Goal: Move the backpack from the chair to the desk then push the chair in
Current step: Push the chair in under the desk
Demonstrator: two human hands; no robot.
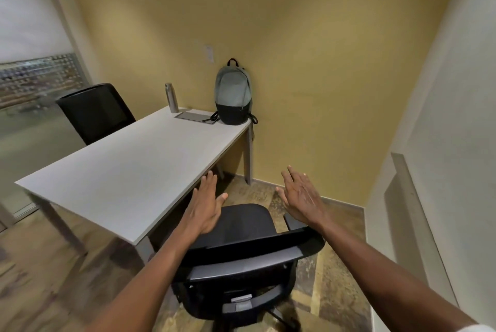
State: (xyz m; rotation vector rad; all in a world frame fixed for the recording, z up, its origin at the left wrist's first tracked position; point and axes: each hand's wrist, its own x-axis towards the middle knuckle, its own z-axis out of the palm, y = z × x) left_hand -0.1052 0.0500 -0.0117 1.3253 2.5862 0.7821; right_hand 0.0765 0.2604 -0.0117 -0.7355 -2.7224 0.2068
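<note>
The grey-and-black backpack (233,95) is standing upright at the far corner of the white bench (128,170), above the frame's centre, leaning against the yellow wall. Both hands are hovering spread and empty (2 flat palms) over the black chair (241,240) at lower centre: left hand (205,211), right hand (302,198). A steel bottle (171,97) is standing left of the backpack.

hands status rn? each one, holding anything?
Left hand: open, fingers spread, holding nothing, above the chair seat.
Right hand: open, fingers spread, holding nothing.
Backpack sits on the desk.
</note>
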